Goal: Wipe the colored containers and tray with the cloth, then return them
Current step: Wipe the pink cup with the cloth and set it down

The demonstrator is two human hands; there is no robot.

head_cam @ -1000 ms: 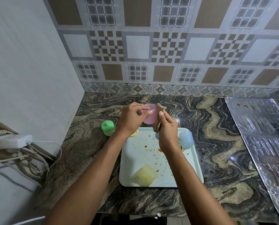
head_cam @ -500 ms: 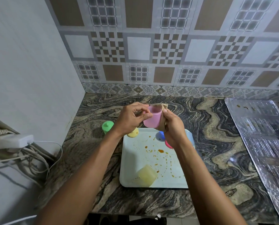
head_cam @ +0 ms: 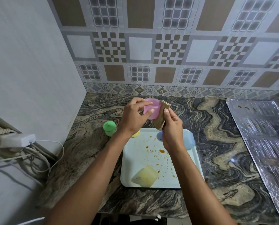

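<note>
My left hand point(head_cam: 133, 117) grips a pink container point(head_cam: 152, 108), held above the far edge of a pale blue tray point(head_cam: 135, 159). Pressed against the container's right side is a beige cloth point(head_cam: 161, 116), pinched in my right hand point(head_cam: 172, 129). The tray carries orange stains and a yellow container point(head_cam: 145, 176) lying on its side at the near left. A blue container point(head_cam: 189, 140) stands at the tray's far right, and a small blue lid point(head_cam: 159, 135) shows by my right wrist. A yellow lid point(head_cam: 135, 134) peeks out under my left wrist.
A green container point(head_cam: 109, 128) stands on the marble counter point(head_cam: 216, 143) left of the tray. Foil sheeting point(head_cam: 265, 135) covers the counter's right side. A power adapter with tangled cables point(head_cam: 17, 142) sits at the left wall. Patterned tiles back the counter.
My left hand has turned the pink container, so its round end now faces me. The cloth has slid down along its right side with my right hand.
</note>
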